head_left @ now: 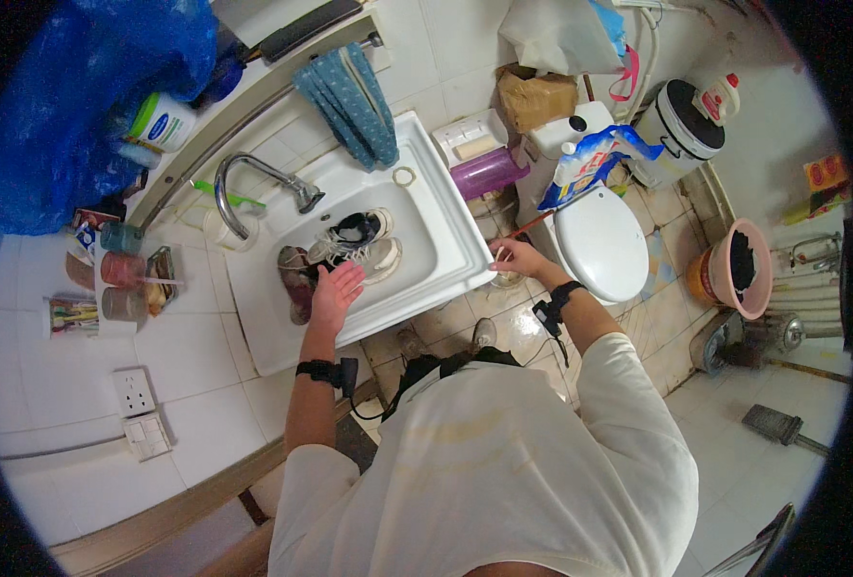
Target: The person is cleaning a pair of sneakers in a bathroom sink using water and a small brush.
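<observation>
My left hand (338, 294) is over the near left part of the white sink (424, 207), palm turned up and fingers stretched out, holding nothing. Right beside it lie a dark reddish shoe (297, 286) and black-and-white sneakers (361, 231) with loose laces, in the basin. At the sink's right edge, my right hand (517, 260) has its fingers curled, thumb and forefinger close together. What they hold, if anything, is too small to make out. A thin reddish stick (534, 226) passes just beyond that hand. The curved metal faucet (253, 171) arches over the sink's left side.
A blue-patterned towel (357, 106) hangs over the sink's back edge. To the right are a white toilet (599, 245), a blue-and-white bag (590, 163) on it, a lidded bucket (678, 130) and a pink basin (740, 274). Cups (123, 269) line the left wall.
</observation>
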{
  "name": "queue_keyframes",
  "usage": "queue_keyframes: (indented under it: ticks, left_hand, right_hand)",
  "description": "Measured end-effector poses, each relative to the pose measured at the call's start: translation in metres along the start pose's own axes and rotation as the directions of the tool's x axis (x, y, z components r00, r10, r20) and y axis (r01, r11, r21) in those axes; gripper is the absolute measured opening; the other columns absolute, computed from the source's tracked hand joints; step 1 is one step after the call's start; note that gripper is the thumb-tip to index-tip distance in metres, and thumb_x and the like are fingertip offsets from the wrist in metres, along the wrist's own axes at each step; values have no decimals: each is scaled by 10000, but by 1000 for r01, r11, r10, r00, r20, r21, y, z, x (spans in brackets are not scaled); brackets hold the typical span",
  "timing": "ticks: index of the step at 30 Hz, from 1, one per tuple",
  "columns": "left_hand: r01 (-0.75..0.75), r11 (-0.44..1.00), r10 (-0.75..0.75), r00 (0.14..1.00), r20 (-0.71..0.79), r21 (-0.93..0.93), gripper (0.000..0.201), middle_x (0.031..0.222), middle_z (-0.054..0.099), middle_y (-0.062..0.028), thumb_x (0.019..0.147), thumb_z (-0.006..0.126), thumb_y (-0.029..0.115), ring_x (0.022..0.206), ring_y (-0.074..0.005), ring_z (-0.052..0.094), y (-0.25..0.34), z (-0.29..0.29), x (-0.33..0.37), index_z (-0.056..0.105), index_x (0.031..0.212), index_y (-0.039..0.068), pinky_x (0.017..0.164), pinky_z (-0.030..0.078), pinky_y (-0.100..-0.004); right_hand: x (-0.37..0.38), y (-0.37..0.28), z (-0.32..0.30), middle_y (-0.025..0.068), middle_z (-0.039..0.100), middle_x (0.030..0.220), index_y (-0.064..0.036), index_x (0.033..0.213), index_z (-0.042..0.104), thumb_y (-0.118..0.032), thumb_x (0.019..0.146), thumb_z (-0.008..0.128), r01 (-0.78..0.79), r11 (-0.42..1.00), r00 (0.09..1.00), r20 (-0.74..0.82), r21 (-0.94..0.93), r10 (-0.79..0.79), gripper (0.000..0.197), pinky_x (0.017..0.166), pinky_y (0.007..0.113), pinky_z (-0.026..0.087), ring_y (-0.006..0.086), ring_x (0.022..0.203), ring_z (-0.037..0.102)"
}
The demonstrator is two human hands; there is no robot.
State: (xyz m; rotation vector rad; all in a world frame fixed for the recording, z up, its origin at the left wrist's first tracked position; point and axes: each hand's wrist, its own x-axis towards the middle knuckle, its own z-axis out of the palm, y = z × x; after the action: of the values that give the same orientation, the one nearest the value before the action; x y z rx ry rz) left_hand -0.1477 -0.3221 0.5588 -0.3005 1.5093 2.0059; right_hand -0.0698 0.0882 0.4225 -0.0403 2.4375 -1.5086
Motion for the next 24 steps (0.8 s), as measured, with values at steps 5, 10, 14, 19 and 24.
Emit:
queue_keyframes:
  ticks: [5, 10, 14, 19, 24]
  left_hand:
    - [23, 1000, -23, 1000, 18, 9, 707, 1290, 448, -168, 914, 198, 569, 1179, -249, 443, -7, 16, 4, 378, 1283, -6, 959, 346, -355]
    - [16, 1000, -16, 1000, 23, 21, 692, 1270, 472, -158, 920, 197, 559, 1139, -241, 475, -11, 19, 3, 396, 1268, -5, 925, 374, -340]
    - [24, 999, -25, 999, 31, 33, 696, 1259, 484, -152, 919, 193, 562, 1146, -238, 473, -11, 25, 4, 394, 1271, -3, 935, 370, -334]
    - [36, 999, -36, 999, 24, 6, 680, 1249, 491, -156, 923, 197, 552, 1148, -240, 475, -10, 27, 2, 397, 1268, 1, 949, 368, -339]
    - [6, 994, -17, 995, 102, 112, 660, 1235, 501, -159, 919, 241, 554, 1132, -251, 490, -4, 34, -3, 421, 1250, 11, 948, 373, -346]
  right_hand:
    - [-12, 18, -20, 52, 639, 930, -63, 1254, 475, -106, 761, 668, -16, 921, 992, 119, 390, -33, 531, 677, 262, 476, 123, 803, 585]
    - [-27, -21, -45, 8, 628, 986, -63, 1256, 462, 15, 808, 563, -171, 671, 985, 119, 722, 123, 466, 676, 191, 452, 78, 819, 576]
    - [-34, -27, -56, -10, 620, 990, -90, 1263, 462, -20, 823, 565, -144, 635, 989, 94, 759, 112, 457, 627, 168, 428, 47, 764, 552]
    - [-30, -26, -57, -17, 610, 1006, -112, 1266, 463, -47, 833, 570, -161, 623, 987, 136, 766, 89, 451, 595, 153, 398, 28, 715, 519]
    - [-20, -23, -51, 2, 625, 947, -111, 1235, 495, -97, 836, 591, -202, 647, 978, 119, 735, 170, 410, 561, 159, 397, 40, 704, 532]
